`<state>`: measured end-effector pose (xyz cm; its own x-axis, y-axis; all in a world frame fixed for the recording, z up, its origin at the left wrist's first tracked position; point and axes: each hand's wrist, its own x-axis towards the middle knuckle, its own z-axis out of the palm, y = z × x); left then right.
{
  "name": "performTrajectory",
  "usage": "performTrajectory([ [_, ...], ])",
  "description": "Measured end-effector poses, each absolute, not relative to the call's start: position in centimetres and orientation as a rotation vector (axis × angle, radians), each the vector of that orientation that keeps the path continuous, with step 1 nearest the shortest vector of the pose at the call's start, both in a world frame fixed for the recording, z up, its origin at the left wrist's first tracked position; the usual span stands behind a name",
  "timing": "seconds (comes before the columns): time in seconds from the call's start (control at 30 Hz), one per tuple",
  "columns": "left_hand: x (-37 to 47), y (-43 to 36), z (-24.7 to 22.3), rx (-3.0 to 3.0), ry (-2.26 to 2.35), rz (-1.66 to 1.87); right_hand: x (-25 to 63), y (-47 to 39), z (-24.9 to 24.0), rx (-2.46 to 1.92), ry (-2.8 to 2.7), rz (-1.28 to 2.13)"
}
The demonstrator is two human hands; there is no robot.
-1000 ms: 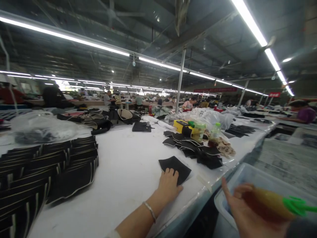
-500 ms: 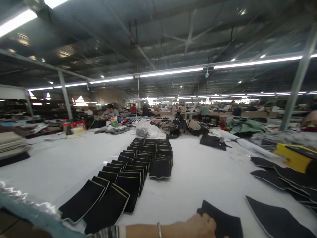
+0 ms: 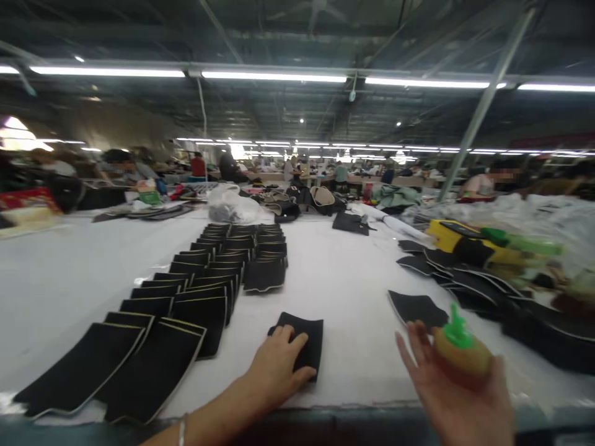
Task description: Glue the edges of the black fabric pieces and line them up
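My left hand (image 3: 279, 365), with a bracelet at the wrist, rests on a small black piece (image 3: 309, 341) on the white table (image 3: 344, 285), fingers spread over its left side. At the lower right my right hand (image 3: 446, 384) is palm up, holding a rounded amber bottle (image 3: 465, 356) with a green nozzle between thumb and palm; its other fingers are extended. Just beyond that hand lies another black piece (image 3: 416, 308) with a pale edge. Overlapping rows of black pieces with yellowish lines (image 3: 158, 359) spread across the left half.
A pile of black pieces (image 3: 474, 288) lies at the right, beside a yellow object (image 3: 446, 235). Clear plastic (image 3: 237, 204) and dark bag parts (image 3: 320, 198) sit at the table's far side. People (image 3: 481, 183) are at work in the background.
The view has swung right and closer. My right hand has come into view with the bottle. My left hand appears further left in the picture, still on the black piece.
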<state>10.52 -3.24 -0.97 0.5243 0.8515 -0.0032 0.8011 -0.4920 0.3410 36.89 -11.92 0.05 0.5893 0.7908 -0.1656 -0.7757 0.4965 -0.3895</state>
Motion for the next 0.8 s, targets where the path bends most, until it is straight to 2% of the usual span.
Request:
performTrajectory([
  [0.2, 12.5, -3.2, -1.2, 2.452, 1.366, 0.145, 34.6, -10.4, 1.2, -0.457, -0.012, 1.005],
  [0.8, 11.4, -2.2, -0.1, 2.434, 1.245, 0.008, 34.1, -10.4, 0.0, -0.646, -0.101, 1.003],
])
